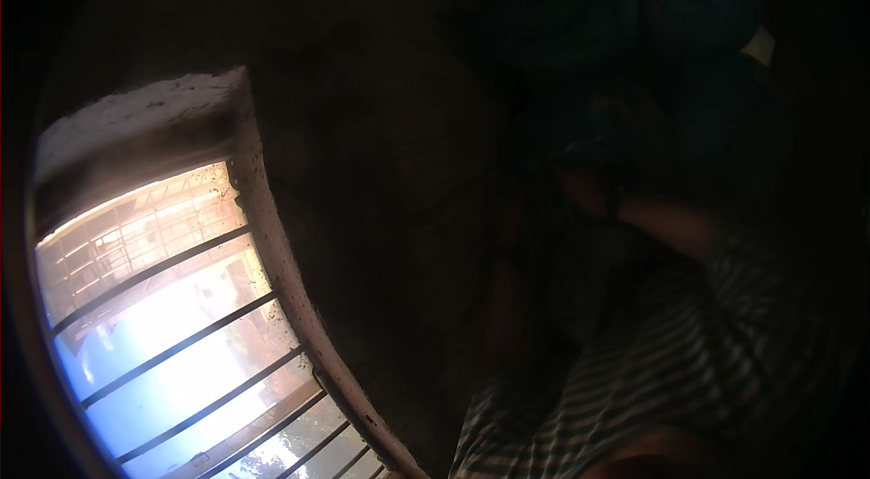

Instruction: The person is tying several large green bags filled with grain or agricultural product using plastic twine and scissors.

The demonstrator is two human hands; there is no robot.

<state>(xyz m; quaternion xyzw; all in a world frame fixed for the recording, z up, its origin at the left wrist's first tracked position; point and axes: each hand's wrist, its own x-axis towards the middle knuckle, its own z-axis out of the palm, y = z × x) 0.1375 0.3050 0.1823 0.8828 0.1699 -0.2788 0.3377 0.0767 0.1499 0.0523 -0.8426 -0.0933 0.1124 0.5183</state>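
Observation:
Deep shadow covers most of the head view. My right forearm comes out of a striped sleeve [741, 275], with a dark band [615, 202] at the wrist. My right hand [582, 187] is beside a dark green mass [612, 112], perhaps cloth or sacks; whether it touches or grips it cannot be made out. My left forearm [506, 316] reaches up from the other sleeve, very dim. Around its far end, my left hand [513, 224] is barely visible, its fingers lost in the dark.
At the left, a bright window opening [170, 343] has several dark metal bars [197, 326] across it and a rough, worn frame [285, 275]. A dark wall [380, 173] lies between the window and my arms. A small pale patch [760, 46] shows at upper right.

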